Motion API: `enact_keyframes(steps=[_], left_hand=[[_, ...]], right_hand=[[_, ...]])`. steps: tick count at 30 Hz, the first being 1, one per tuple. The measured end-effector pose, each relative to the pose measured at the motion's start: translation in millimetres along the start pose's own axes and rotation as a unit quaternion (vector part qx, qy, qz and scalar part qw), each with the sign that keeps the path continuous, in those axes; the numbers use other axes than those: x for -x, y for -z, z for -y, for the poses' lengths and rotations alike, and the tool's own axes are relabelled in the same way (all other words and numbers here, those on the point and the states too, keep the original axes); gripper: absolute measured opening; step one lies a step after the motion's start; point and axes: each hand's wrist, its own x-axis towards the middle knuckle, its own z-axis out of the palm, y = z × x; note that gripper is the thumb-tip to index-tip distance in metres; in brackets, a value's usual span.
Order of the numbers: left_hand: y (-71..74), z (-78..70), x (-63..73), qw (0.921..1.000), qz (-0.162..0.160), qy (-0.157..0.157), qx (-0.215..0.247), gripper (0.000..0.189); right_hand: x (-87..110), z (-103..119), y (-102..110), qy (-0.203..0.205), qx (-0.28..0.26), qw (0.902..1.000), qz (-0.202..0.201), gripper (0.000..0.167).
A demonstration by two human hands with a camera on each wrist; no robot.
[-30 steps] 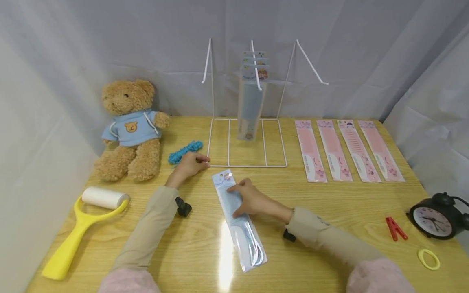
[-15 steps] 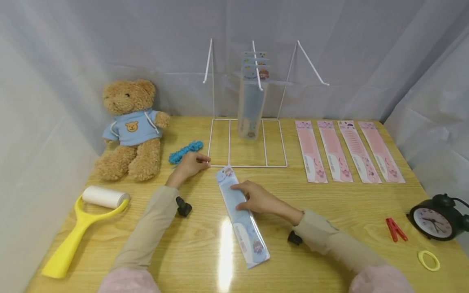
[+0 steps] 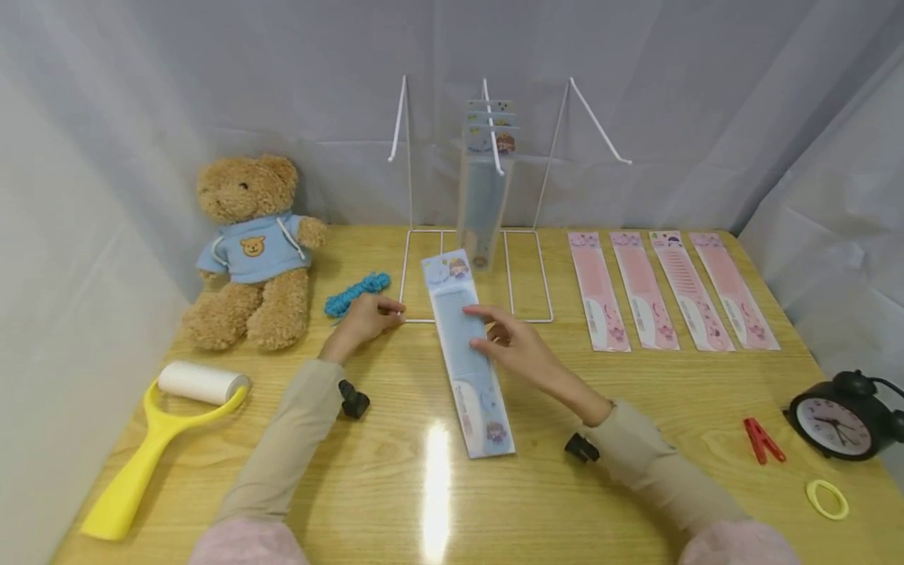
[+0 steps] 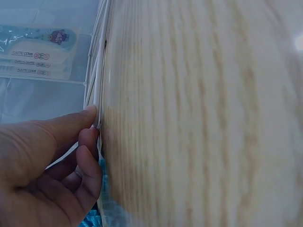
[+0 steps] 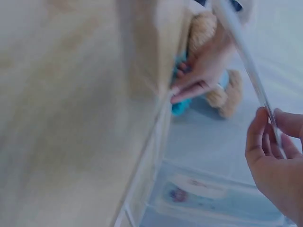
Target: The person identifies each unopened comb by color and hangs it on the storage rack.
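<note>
My right hand pinches a flat blue packaged comb by its right edge, thumb and fingers on either side. The comb is raised and tilted, its printed header overlapping the front bar of a white wire display rack in the head view. At the rack's front left corner, my left hand pinches the wire between thumb and fingertips, also seen in the left wrist view at the wire. Several similar blue packaged combs hang from the rack's middle hook; the two side hooks carry nothing.
Several pink packaged combs lie in a row at right. A teddy bear, blue rope and yellow-handled roller are at left. A black alarm clock, red clip and yellow ring lie front right.
My right hand has moved the blue packaged comb up and forward toward the rack, its face turning more to view. My left hand has stayed at the rack corner.
</note>
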Motion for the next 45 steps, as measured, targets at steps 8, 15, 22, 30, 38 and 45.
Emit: enact_keyframes(steps=[8, 15, 22, 30, 38, 45], left_hand=[[0.5, -0.2, 0.5, 1.0000, 0.004, 0.006, 0.001, 0.028], [0.3, -0.3, 0.1, 1.0000, 0.004, 0.005, 0.000, 0.028], [0.7, -0.4, 0.7, 0.9999, 0.004, 0.008, 0.005, 0.028], [0.3, -0.1, 2.1, 0.9999, 0.007, 0.011, 0.010, 0.028], [1.1, -0.2, 0.7, 0.9997, 0.007, 0.018, 0.016, 0.029], [0.6, 0.1, 1.1, 0.9996, 0.009, 0.021, 0.017, 0.029]], right_hand=[[-4.6, 19.0, 21.0, 0.074, -0.047, 0.9913, -0.098, 0.045], [-7.6, 30.7, 34.1, 0.110, -0.068, 0.9807, -0.147, 0.047], [-12.8, 38.8, 41.6, 0.117, -0.072, 0.9756, -0.171, 0.048], [-19.5, 35.2, 42.7, 0.111, -0.089, 0.9745, -0.174, 0.047], [-31.9, 29.6, 44.4, 0.088, -0.076, 0.9766, -0.181, 0.047], [-48.0, 22.9, 48.2, 0.061, -0.073, 0.9806, -0.171, 0.045]])
